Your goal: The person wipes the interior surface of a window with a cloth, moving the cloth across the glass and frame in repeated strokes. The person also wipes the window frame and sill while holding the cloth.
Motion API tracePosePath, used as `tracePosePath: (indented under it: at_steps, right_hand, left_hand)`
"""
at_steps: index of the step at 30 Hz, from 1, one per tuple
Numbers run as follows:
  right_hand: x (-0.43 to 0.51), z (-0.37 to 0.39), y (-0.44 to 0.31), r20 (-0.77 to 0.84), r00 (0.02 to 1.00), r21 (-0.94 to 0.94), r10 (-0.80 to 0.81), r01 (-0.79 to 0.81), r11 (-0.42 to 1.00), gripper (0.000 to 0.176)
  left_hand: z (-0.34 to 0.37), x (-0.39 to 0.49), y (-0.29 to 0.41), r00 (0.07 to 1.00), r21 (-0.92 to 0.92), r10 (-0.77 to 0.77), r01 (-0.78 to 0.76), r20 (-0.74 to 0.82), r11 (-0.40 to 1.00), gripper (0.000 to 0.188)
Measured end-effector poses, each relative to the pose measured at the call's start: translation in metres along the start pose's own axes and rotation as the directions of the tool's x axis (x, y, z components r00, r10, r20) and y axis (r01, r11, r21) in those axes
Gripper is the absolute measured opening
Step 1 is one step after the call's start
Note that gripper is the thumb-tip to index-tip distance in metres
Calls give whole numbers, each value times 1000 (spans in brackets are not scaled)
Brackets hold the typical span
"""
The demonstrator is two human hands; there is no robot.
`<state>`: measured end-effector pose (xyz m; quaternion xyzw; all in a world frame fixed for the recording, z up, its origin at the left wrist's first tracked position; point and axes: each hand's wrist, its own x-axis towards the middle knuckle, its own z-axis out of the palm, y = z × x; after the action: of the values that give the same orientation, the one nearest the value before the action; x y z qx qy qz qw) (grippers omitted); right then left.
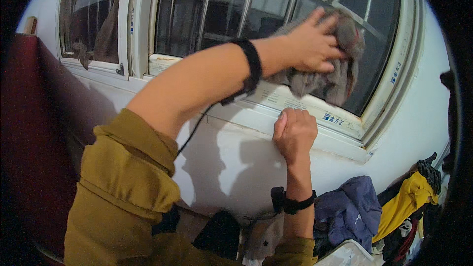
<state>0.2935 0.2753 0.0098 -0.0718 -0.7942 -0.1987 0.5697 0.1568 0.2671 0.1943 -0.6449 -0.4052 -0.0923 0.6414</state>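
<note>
My left hand (314, 46) presses a crumpled grey cloth (342, 70) against the dark window pane (377, 62), its fingers spread over the fabric. The cloth hangs below the palm towards the lower window frame (273, 98). Blur softens the fingers and the cloth. Lower down, my right hand (295, 133) is curled into a fist at the edge of the white sill (332, 146). Nothing shows in that fist, though its palm side is hidden. Both wrists wear black straps, and a thin cable runs from the left one.
Metal bars (245, 7) show at the window. A second window section (90, 18) is at the left, with cloth showing there. A dark red panel (22, 99) stands at far left. Below right are a navy garment (351, 210), a yellow garment (406, 199) and a whitish bin (347, 253).
</note>
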Motion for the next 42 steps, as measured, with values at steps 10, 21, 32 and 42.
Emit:
tracePosePath:
  at_steps: [10, 21, 32, 42]
  right_hand:
    - [0, -2, 1, -7, 1000, 23, -24, 24, 999, 12]
    - [1, -1, -2, 6, 1000, 15, -8, 8, 1000, 14]
    - [4, -3, -6, 20, 1000, 20, 14, -15, 1000, 13]
    - [0, 1, 0, 5, 1000, -7, -8, 8, 1000, 15]
  left_hand:
    - [-2, 35, -26, 999, 62, 24, -27, 38, 998, 52]
    - [-83, -96, -210, 760, 254, -627, 649, -170, 717, 59]
    - [-88, -95, -222, 551, 129, -824, 834, -131, 537, 65]
    - [-26, 76, -122, 876, 301, -460, 482, -147, 823, 56]
